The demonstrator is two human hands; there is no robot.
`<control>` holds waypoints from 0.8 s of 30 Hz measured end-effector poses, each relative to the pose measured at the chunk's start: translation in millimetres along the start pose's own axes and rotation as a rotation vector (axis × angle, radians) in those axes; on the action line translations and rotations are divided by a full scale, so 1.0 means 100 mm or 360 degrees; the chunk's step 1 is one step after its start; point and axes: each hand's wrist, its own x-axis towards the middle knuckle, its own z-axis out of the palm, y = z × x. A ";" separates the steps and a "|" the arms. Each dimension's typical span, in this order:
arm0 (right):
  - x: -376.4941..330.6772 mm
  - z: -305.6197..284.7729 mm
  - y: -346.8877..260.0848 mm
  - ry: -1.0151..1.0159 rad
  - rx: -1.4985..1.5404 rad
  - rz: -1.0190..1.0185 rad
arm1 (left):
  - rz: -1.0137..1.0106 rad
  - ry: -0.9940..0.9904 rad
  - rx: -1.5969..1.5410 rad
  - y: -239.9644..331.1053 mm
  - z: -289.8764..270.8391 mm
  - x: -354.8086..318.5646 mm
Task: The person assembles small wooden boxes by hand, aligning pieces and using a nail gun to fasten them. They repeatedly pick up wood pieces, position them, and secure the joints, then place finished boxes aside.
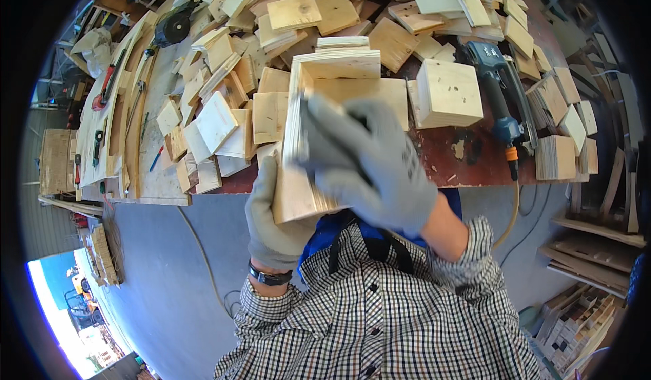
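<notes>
Grey-gloved fingers are closed on a wooden box: the left hand (271, 210) is clamped at its near left side, thumb along the wall. The box (298, 193) is held tilted at the table's near edge, between the two hands. By the curled right hand (380, 159), a dark grey object (322, 139), too blurred to identify, is gripped against the box's upper left edge.

Beyond, a worn dark red table (441, 156) is heaped with loose wood pieces (295, 13). To the right, a pale wooden block (449, 95) is set beside a blue and black power tool (498, 98) with a hose attached. To the left, hand tools (105, 88) are laid on wooden boards. The workshop's grey floor (163, 258) is crossed by hoses; boards (590, 264) are stacked at right, and daylight is let in at lower left.
</notes>
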 end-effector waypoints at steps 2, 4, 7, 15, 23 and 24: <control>-0.22 0.06 -0.14 -0.0074 0.0099 -0.0089 | 0.0060 0.0333 0.0048 0.10 -0.08 0.06; -0.30 0.09 -0.10 -0.0065 0.0065 -0.0062 | 0.0087 0.0156 0.0041 0.07 0.18 -0.03; -0.03 0.10 0.18 0.0057 -0.0140 0.0110 | 0.0026 -0.0009 0.0198 -0.05 -0.12 -0.07; 0.23 -0.35 0.17 0.0095 0.0303 0.0089 | -0.0056 -0.0249 -0.0492 0.00 -0.29 -0.11; 0.00 0.05 -0.28 -0.0159 -0.0184 -0.0257 | 0.0241 -0.0204 0.0304 0.11 -0.30 0.02; -0.02 0.04 -0.30 -0.0158 -0.0166 -0.0253 | 0.0293 -0.0208 0.0348 0.13 -0.21 0.02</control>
